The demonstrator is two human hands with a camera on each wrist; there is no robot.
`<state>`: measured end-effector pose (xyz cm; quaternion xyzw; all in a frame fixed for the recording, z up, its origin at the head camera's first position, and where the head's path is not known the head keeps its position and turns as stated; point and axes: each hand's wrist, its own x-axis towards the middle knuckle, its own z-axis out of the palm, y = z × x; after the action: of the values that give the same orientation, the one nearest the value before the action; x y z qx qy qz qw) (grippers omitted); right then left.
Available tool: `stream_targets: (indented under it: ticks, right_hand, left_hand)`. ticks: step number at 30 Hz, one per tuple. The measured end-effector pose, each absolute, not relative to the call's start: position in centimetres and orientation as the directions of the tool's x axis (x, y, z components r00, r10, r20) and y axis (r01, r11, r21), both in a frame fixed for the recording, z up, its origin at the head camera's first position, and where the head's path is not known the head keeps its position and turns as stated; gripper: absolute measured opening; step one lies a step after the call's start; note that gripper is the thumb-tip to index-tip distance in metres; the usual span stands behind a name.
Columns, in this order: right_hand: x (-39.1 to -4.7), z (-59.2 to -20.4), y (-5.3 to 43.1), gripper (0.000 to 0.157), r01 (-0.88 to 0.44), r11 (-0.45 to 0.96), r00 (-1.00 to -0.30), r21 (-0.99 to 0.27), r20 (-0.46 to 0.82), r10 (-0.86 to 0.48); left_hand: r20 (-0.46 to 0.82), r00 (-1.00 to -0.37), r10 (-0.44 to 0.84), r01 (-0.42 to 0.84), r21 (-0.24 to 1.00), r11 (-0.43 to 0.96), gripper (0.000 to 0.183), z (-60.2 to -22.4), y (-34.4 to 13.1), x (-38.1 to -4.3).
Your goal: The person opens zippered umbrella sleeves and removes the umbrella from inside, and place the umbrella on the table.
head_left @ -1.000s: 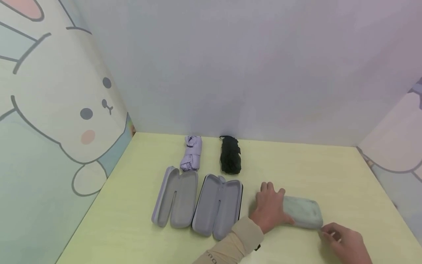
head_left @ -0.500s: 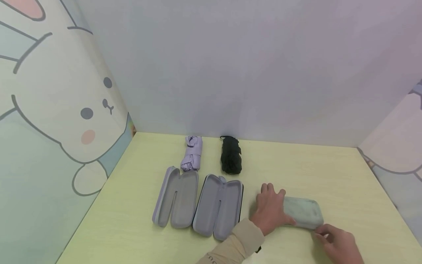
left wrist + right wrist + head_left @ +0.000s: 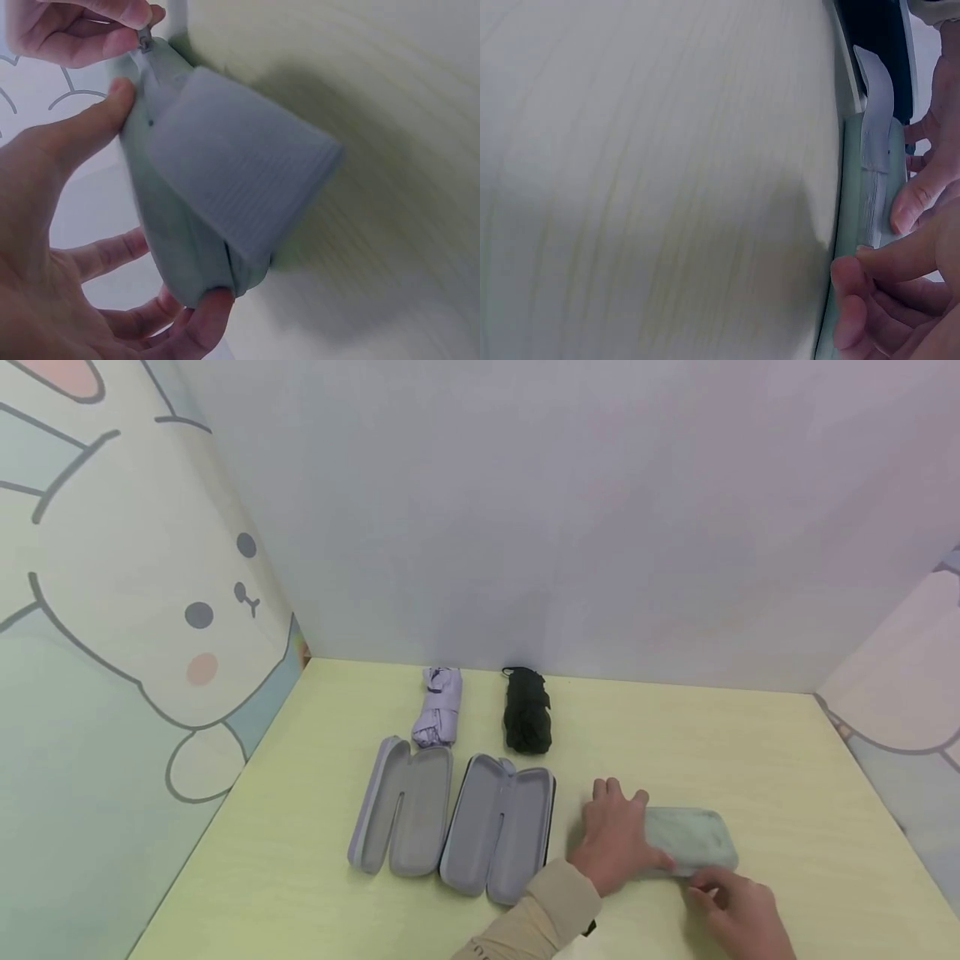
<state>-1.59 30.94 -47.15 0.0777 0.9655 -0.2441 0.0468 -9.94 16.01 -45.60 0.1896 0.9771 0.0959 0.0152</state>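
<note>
A pale green zip case [image 3: 693, 837] lies on the table at the right in the head view. My left hand [image 3: 615, 839] grips its left end, with the thumb along the near side and the fingers around the far side and end. At the near edge, my right hand [image 3: 738, 906] pinches the case's small metal zipper pull [image 3: 145, 39] between thumb and finger, as the left wrist view shows. A grey fabric strap [image 3: 244, 161] sticks out from the zipper side of the case; the right wrist view shows this strap [image 3: 877, 109] beyond the right fingertips.
Two open grey-lined cases, a lilac-edged one [image 3: 420, 814] and a dark-edged one [image 3: 468, 835], lie left of the left hand. Behind them are a lilac folded umbrella-like bundle [image 3: 438, 708] and a black one [image 3: 527, 714]. A wall [image 3: 555, 527] rises behind the table.
My right hand has slid left along the near edge of the green case, from its right corner toward the left hand. The left hand stays in place on the case.
</note>
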Motion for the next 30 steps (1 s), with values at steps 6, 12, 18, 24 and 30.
stream_targets:
  ticks: [6, 12, 18, 24, 30]
  right_hand:
    - [-1.4, -47.3, 29.7, 0.01, 0.121, 0.862, -0.992, -0.493, -0.04, 0.116]
    - [-1.5, -47.3, 28.5, 0.009, 0.125, 0.861, -0.992, -0.493, -0.047, 0.118]
    - [-1.5, -47.3, 28.0, 0.009, 0.146, 0.858, -0.989, -0.493, -0.044, 0.143]
    - [-1.5, -46.9, 27.5, 0.009, 0.16, 0.848, -0.987, -0.504, -0.054, 0.155]
    - [-1.4, -47.1, 27.6, 0.01, 0.159, 0.848, -0.987, -0.505, -0.051, 0.154]
  left_hand:
    - [-0.01, -0.933, 0.36, 0.353, 0.167, 0.921, 0.074, -45.3, 16.1, -9.8]
    - [0.004, -0.932, 0.362, 0.358, 0.172, 0.918, 0.072, -45.3, 16.0, -9.7]
    - [0.005, -0.934, 0.357, 0.353, 0.162, 0.921, 0.072, -45.3, 16.1, -9.6]
    - [0.017, -0.931, 0.363, 0.361, 0.165, 0.918, 0.071, -45.3, 16.0, -9.7]
    - [0.036, -0.923, 0.384, 0.384, 0.184, 0.905, 0.071, -45.4, 15.9, -9.8]
